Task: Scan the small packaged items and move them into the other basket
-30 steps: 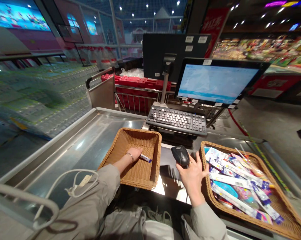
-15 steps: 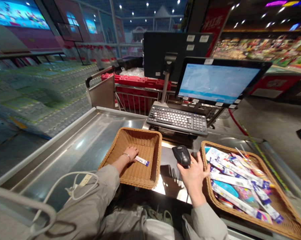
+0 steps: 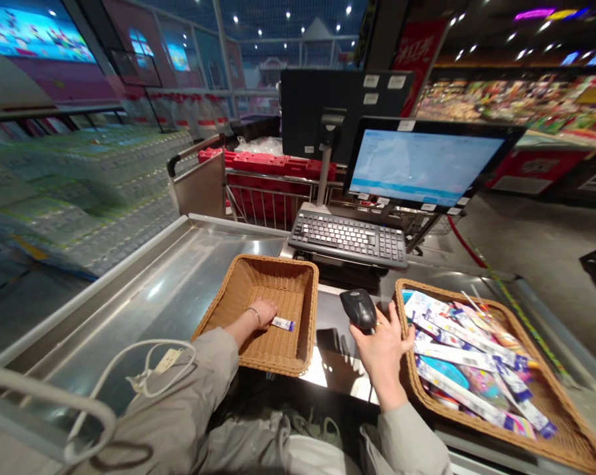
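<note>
Inside the left wicker basket, my left hand is closed over one end of a thin white-and-purple stick packet; its fingertips are partly hidden. The packet lies low, near the basket floor. My right hand holds a black barcode scanner between thumb and index finger, its other fingers spread toward the rim of the right wicker basket. That basket holds several similar long packets in a jumbled pile, along with colourful wrapped items. The scanner's handle is hidden by my hand.
Behind the baskets stand a black keyboard and a lit monitor. A white cable loops over the metal counter by my left sleeve. Beyond the counter is a metal cart with red crates.
My left hand has shifted slightly toward the packet and down, so less of the packet shows. My right hand and the scanner stay nearly where they were. The whole view has shifted a little.
</note>
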Tool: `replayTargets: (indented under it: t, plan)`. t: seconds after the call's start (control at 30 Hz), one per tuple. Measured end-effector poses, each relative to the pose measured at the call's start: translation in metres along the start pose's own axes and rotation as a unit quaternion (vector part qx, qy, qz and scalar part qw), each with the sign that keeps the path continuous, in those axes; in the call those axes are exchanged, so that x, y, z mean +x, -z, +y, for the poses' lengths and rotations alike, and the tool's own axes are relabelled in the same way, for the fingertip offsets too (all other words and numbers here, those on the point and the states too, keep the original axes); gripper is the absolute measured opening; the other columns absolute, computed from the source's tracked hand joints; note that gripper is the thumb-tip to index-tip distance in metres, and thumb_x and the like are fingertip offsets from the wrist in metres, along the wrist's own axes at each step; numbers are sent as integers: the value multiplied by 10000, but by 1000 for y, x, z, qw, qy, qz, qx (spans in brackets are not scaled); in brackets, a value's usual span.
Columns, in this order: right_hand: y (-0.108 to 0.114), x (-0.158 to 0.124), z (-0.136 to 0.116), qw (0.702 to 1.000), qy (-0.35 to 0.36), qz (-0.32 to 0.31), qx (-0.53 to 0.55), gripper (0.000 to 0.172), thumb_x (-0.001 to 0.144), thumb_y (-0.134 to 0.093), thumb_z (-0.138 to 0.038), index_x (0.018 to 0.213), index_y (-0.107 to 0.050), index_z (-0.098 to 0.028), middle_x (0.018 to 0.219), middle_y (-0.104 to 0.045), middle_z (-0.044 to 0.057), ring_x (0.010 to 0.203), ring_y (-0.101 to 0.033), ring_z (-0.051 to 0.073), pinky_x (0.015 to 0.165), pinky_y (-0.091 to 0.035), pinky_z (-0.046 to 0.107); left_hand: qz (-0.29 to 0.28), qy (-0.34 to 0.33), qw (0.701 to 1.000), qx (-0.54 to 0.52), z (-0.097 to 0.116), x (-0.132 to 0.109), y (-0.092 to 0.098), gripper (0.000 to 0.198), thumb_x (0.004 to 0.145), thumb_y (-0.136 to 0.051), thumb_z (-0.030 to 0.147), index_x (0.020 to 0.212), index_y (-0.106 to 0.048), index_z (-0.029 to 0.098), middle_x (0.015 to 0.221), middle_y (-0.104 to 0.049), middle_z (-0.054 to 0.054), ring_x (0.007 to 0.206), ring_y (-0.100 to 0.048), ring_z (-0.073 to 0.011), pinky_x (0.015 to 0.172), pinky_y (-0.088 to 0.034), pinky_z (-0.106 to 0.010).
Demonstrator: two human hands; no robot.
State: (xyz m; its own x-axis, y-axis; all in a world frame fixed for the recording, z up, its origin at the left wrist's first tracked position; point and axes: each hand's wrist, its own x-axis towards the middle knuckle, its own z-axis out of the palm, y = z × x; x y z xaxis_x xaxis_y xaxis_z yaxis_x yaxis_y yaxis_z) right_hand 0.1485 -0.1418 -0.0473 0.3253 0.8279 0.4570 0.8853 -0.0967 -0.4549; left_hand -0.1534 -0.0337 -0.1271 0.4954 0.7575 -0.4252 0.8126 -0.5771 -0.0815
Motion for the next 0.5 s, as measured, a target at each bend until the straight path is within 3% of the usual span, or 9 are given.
replayTargets:
  t: [0.13,0.33,0.43,0.5]
  plan:
    - [3,1,-2,1000,-10,-1,-4,360,765,-504,-444,977,-686,-217,1147,-694,90,1332,-400,299,1109,-37,580,16,5,1000,-1,-5,2,5,279,771,-638,253,1030,-597,158,1004,-699,-155,943,-658,-284,943,-413,-483]
    - [2,1,-4,1000,-6,3,1,361,754,-512,-441,969,-690,-212,1130,-701,81,1335,-393,302,1103,-53,578,63,7,998,-18,-13,1,12,153,851,-598,319,917,-644,189,1040,-701,-129,997,-632,-253,930,-422,-414]
    - [0,1,-4,1000,6,11,5,359,756,-500,-453,954,-689,-219,1111,-707,69,1329,-394,309,1089,-67,595,98,14,995,-17,-15,-3,15,165,886,-556,299,939,-669,191,1086,-702,-135,1102,-591,-271,1042,-346,-503]
    - [0,1,-4,1000,14,14,8,350,761,-493,-455,944,-688,-230,1104,-710,58,1327,-393,309,1084,-66,605,124,18,992,-14,-15,-7,17,207,915,-488,232,1000,-676,212,1229,-662,-121,1248,-509,-282,1113,-225,-598]
